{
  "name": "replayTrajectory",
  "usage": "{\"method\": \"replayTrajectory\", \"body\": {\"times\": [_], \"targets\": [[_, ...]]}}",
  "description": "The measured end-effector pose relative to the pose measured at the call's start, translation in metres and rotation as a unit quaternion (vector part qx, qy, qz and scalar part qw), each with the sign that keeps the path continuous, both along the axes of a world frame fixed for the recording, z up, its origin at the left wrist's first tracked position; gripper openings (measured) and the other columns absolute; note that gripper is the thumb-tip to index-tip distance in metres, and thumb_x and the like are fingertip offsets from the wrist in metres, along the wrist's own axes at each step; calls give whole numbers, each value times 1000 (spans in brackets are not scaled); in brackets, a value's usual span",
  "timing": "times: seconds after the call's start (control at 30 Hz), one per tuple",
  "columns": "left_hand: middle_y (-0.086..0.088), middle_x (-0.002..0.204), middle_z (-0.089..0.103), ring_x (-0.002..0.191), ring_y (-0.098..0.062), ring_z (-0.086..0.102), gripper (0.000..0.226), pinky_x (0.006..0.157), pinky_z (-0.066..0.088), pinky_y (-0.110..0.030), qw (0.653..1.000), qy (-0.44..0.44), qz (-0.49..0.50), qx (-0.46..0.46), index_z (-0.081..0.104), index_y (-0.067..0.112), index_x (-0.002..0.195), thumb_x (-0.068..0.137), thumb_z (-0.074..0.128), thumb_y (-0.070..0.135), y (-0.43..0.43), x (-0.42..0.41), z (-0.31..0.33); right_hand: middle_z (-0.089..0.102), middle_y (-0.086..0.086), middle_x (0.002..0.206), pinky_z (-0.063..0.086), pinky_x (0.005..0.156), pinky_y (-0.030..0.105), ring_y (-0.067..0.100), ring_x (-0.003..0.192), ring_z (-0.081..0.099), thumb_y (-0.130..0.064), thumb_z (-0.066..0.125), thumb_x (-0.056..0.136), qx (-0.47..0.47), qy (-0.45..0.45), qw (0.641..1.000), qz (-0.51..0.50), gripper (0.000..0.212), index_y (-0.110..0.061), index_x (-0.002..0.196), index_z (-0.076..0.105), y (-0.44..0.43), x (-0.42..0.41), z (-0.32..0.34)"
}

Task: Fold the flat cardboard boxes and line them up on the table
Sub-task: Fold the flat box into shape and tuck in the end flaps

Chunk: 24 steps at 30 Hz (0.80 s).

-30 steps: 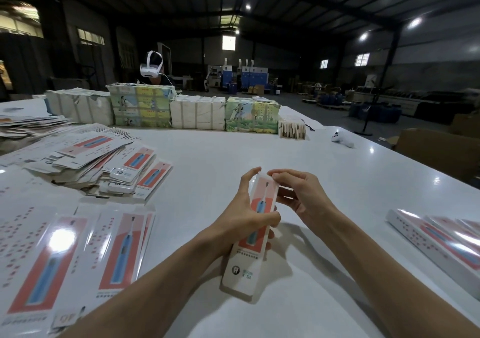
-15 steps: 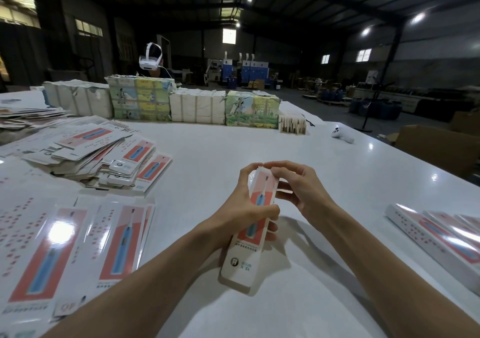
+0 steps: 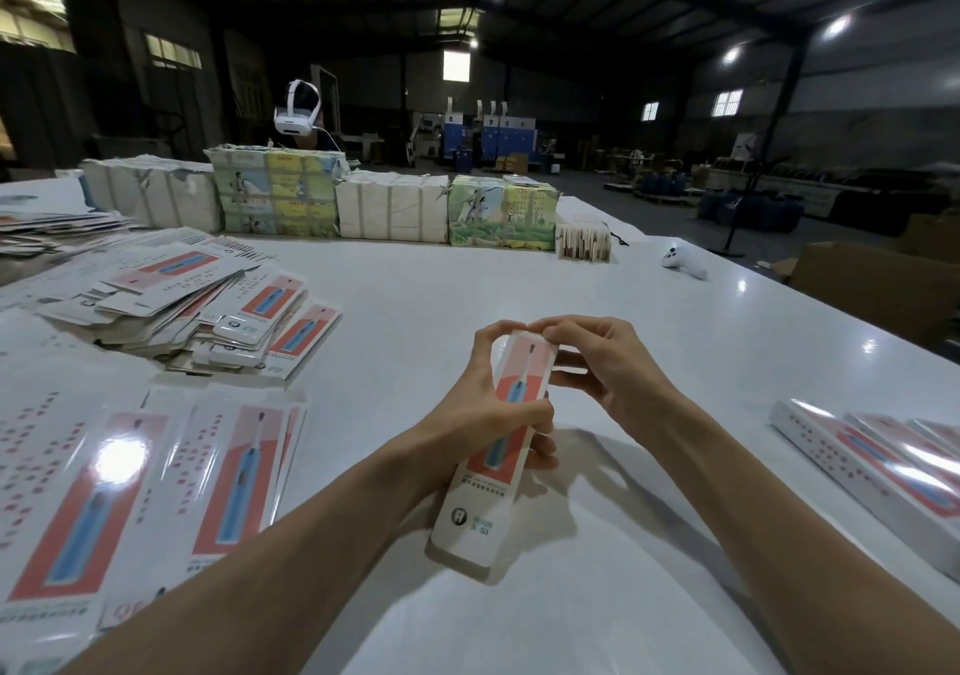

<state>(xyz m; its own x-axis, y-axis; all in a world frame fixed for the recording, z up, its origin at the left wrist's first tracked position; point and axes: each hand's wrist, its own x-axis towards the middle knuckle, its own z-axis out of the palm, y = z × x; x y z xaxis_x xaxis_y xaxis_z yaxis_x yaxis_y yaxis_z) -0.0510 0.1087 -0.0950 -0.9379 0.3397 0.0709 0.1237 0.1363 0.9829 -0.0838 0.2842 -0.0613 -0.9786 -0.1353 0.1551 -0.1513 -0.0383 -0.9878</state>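
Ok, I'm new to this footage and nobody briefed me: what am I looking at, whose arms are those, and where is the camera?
There is no machine here. The camera sits on a person's head and looks forward and down, so the two bare arms are that person's own. The left hand grips a long box with a toothbrush printed on it, round its middle. The right hand pinches its top end, probably closing a flap. On the white table lie flat boxes at the left, a loose heap of them behind, folded boxes in a row at the right, wrapped bundles along the far edge and a small white controller. Behind the bundles another person wears a white headset.
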Motion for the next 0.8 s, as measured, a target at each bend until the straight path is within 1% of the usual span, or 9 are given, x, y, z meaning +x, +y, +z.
{"method": "replayTrajectory", "body": {"times": [0.1,0.13,0.23,0.3,0.4,0.57,0.63,0.7,0.8], "targets": [[-15,118,58,74,-27,78,92,64,63,-32,999,6,35,30,22,53,141,88,82,8,0,0,0,79,9,111,63,79,33,25,105,77,-20,68,102,-15,8,999,42,19,-12,114,80,-2,0,-6],[-14,118,58,74,-27,78,92,64,63,-32,998,7,44,40,22,53,141,87,82,8,0,0,0,79,8,112,63,80,33,25,106,76,-24,72,98,-19,14,999,46,23,-12,117,78,-3,1,-7],[-17,114,60,73,-26,78,93,61,63,-32,996,0,57,67,23,53,141,86,82,6,0,0,-2,80,8,110,64,84,34,26,106,77,-28,78,89,-14,39,998,36,35,-9,118,74,-7,2,-11],[-18,112,61,73,-26,78,93,62,63,-33,996,-6,59,74,23,52,141,85,82,6,0,1,-3,79,8,110,64,89,38,26,107,76,-23,77,94,13,67,997,24,27,-7,116,73,-8,3,-13],[-17,109,61,72,-25,78,92,61,63,-32,995,-7,57,76,24,50,141,85,81,5,-1,2,-3,78,11,108,64,89,40,28,105,77,-17,73,98,29,94,995,9,18,-3,110,74,-8,4,-15],[-18,111,62,70,-25,78,91,60,62,-33,992,-15,81,100,26,48,141,84,82,4,0,2,-3,78,9,112,63,92,41,26,106,76,-18,69,102,28,98,995,-3,19,-7,117,73,-18,8,-17],[-17,112,64,70,-26,78,91,60,62,-33,986,-27,101,132,26,49,141,84,84,7,0,3,-4,74,4,122,64,90,37,21,110,74,-22,67,103,68,120,990,-17,29,-11,130,67,-22,10,-19],[-17,118,64,73,-28,78,91,63,63,-35,979,-45,123,155,23,51,141,86,85,14,0,3,-3,65,0,130,63,85,28,14,111,70,-24,65,104,143,169,974,-41,37,-15,139,57,-25,11,-20],[-16,121,63,70,-27,78,82,63,62,-36,967,-62,144,203,23,47,143,92,78,13,2,1,-2,58,0,123,58,78,20,6,105,65,-25,56,109,239,251,935,-70,22,-16,128,57,-25,12,-23]]}}
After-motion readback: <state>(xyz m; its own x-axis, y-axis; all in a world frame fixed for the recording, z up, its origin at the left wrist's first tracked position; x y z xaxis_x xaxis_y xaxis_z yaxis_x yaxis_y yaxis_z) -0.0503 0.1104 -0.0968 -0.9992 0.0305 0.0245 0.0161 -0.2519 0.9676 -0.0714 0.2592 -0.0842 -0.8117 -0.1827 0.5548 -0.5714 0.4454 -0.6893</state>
